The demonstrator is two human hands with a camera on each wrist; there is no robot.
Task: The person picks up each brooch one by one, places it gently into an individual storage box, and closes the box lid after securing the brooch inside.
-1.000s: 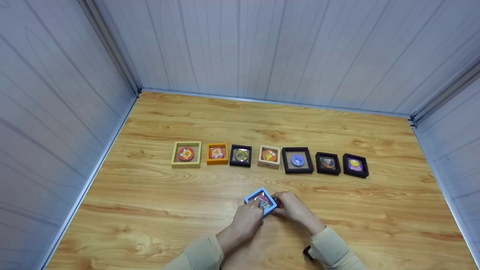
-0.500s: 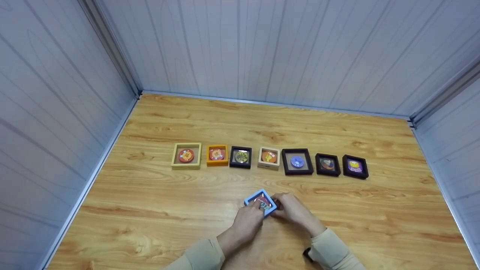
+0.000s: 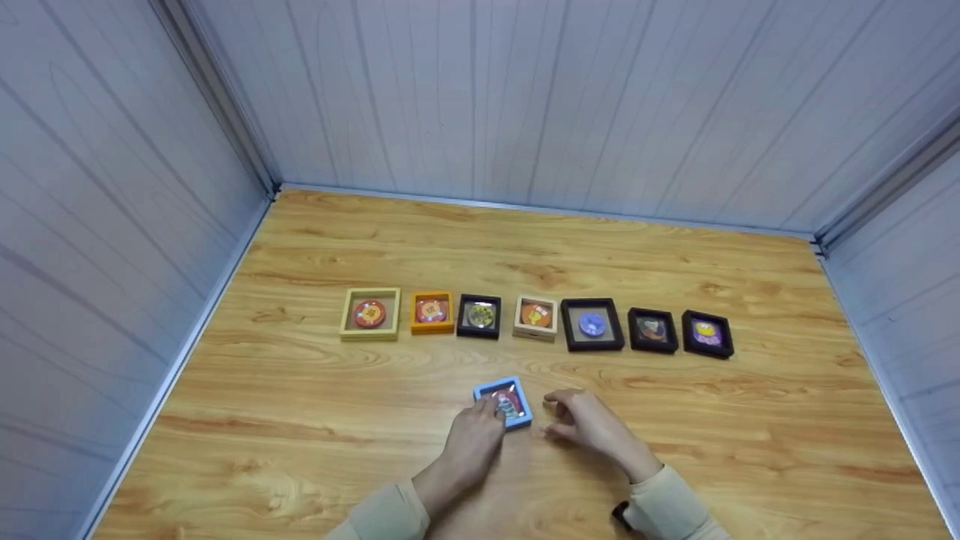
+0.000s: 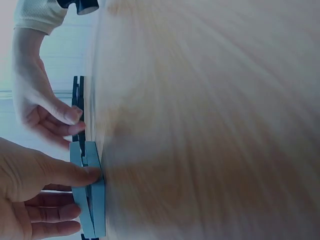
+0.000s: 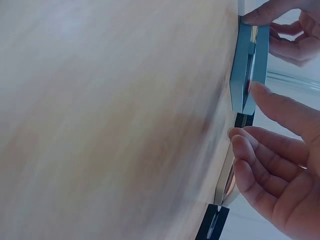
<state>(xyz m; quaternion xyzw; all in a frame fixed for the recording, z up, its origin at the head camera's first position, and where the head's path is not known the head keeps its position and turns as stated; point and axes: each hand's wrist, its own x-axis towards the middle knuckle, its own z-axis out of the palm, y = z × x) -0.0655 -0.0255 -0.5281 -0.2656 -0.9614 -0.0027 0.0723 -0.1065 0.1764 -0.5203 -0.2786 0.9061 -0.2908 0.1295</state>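
Note:
A light blue display frame [image 3: 525, 405] with a clear window and a round reddish, multicoloured piece inside lies at the near middle of the table. My left hand [image 3: 472, 444] grips its near left corner, fingers over the window. In the left wrist view the thumb presses the side of the frame [image 4: 99, 202], where a narrow gap runs between its two halves. My right hand [image 3: 591, 426] is just right of the frame, apart from it. Its fingers are loosely bent and hold nothing, as the right wrist view of this hand [image 5: 280, 165] also shows.
Beyond my hands a row of similar frames crosses the table: a pale yellow one [image 3: 346, 315], an orange one [image 3: 432, 328], a cream one [image 3: 534, 334] and several black ones, such as the large one [image 3: 592, 346]. White panel walls [image 3: 495, 97] enclose the wood-grain table.
My right hand has let go of the blue frame's right corner and now stands apart. The frame, with my left hand, has shifted slightly left and turned a little clockwise.

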